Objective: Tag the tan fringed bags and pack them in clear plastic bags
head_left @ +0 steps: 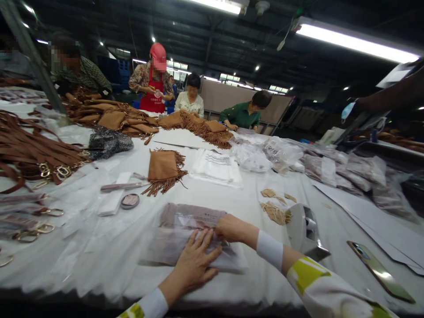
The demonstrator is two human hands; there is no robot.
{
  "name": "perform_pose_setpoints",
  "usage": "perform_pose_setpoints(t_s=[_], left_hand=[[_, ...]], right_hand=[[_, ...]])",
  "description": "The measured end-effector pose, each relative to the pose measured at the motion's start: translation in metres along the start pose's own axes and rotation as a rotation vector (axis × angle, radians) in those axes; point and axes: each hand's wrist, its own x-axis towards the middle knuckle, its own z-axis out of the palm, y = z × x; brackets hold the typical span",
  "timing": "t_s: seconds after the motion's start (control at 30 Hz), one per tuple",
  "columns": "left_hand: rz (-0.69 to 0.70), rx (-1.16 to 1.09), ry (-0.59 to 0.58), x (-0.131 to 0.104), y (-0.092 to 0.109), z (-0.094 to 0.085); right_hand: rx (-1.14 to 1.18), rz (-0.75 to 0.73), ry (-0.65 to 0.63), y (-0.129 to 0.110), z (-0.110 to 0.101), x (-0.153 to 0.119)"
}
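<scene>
A clear plastic bag point(165, 247) with a flat greyish-mauve packet inside lies on the table in front of me; black print shows near its upper edge. My left hand point(197, 258) rests flat on the bag's lower middle, fingers spread. Curled into a fist, my right hand point(232, 229) grips the plastic at the bag's right side; its fingertips are hidden. Just beyond the bag lies a brown fringed pouch point(163, 165). Left of that are a strap in a wrapper point(121, 186) and a small round dish point(130, 201).
White plastic bags point(215, 168) are stacked beyond. Brown straps point(29, 148) with gold clasps heap at left. A tape dispenser point(306, 229), paper tags point(276, 212), a phone point(380, 269) and filled bags point(351, 170) lie at right. Several co-workers point(155, 84) work across the table.
</scene>
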Motion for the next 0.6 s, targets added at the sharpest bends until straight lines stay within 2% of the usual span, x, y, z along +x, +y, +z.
perform_pose_setpoints(t_s=[0.13,0.23,0.3,0.4,0.5,0.6], left_hand=[[-0.006,-0.012,-0.009,0.001,0.0,0.0],[-0.007,-0.032,-0.029,0.001,0.0,-0.001],[-0.004,-0.037,-0.039,0.002,-0.001,-0.002],[-0.008,-0.04,-0.048,0.001,-0.001,-0.004],[-0.015,-0.045,-0.046,0.001,-0.001,-0.005],[0.0,-0.041,-0.056,0.006,0.0,-0.007]], right_hand=[[-0.051,0.036,-0.005,-0.001,0.01,0.013],[-0.065,0.109,0.017,0.012,0.012,0.02],[-0.061,0.198,0.072,0.025,0.01,0.02],[-0.013,0.333,0.229,0.036,0.01,0.009],[0.114,0.35,0.372,0.02,0.028,-0.007],[0.265,0.28,0.444,-0.009,0.064,-0.019]])
